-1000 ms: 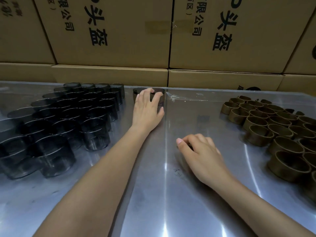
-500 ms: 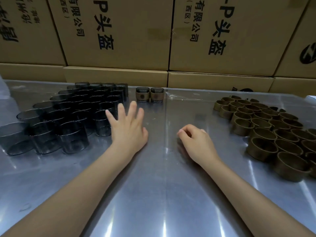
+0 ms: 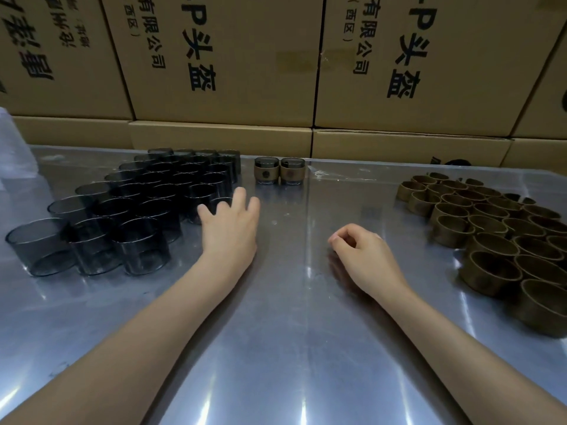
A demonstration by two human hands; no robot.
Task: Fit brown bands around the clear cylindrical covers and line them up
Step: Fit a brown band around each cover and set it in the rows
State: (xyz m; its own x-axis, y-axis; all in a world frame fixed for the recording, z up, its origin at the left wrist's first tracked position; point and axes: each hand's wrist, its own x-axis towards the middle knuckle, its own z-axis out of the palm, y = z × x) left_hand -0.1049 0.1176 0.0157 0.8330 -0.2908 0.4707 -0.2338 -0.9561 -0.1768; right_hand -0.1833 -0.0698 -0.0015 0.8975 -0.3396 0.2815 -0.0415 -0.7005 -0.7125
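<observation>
Clear covers (image 3: pixel 138 210) packed upright along the tabletop's left side; brown bands (image 3: pixel 497 234) clustered along the right edge. Two banded covers (image 3: pixel 279 170) stand touching at the far edge, middle.

Handling guess: covers look like thin rigid plastic, light, slick, easy to knock over. Best gripped around the side wall near the rim. Bands look stiff enough to hold round; pinch them across the ring.

Left hand (image 3: pixel 228 228) has fingers spread, holding nothing, at the nearest cover of the pack. Right hand (image 3: pixel 362 256) is loosely curled, empty, resting mid-table.

Versus a second ago: left hand has pulled back from the banded pair toward the clear covers. Right hand has barely moved.
</observation>
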